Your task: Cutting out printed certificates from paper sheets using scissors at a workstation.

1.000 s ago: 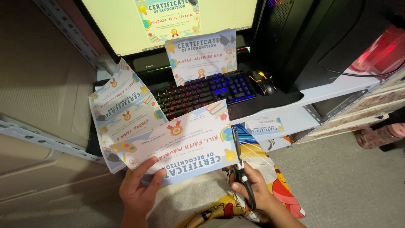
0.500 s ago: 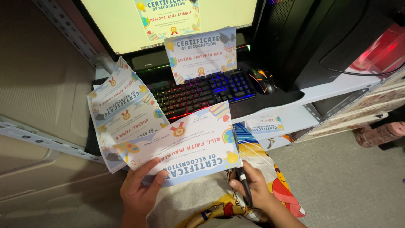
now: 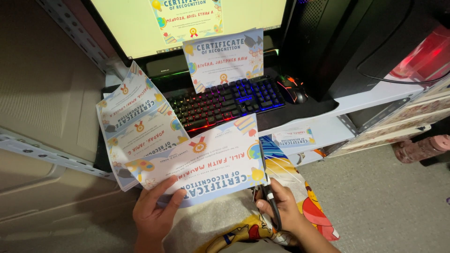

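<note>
Currently: left hand [image 3: 154, 213] below the keyboard [image 3: 227, 100], fingers spread flat and pressed against the lower edge of a printed certificate sheet [image 3: 201, 166], thumb out of sight beneath the paper; sheet pinched, not crumpled

Right hand [image 3: 281, 211] below and right of the keyboard, curled closed around the handles of black scissors [image 3: 268, 189], blades pointing up toward the keyboard and meeting the right edge of the held sheet; how far apart the blades stand cannot be told

Held sheet: upside down to the camera, tilted, upper edge overlapping the front edge of the keyboard

Left of the keyboard: fanned stack of further certificates [image 3: 136, 126], partly under the held sheet

Behind the keyboard: one upright certificate [image 3: 224, 58] leaning against the base of the monitor [image 3: 140, 28]

Right of the keyboard: black mouse [image 3: 291, 89] with red glow, just beside it; small paper offcut [image 3: 294, 137] on the white shelf below

Under both hands: colourful patterned cloth [image 3: 290, 173] across the lap
</note>
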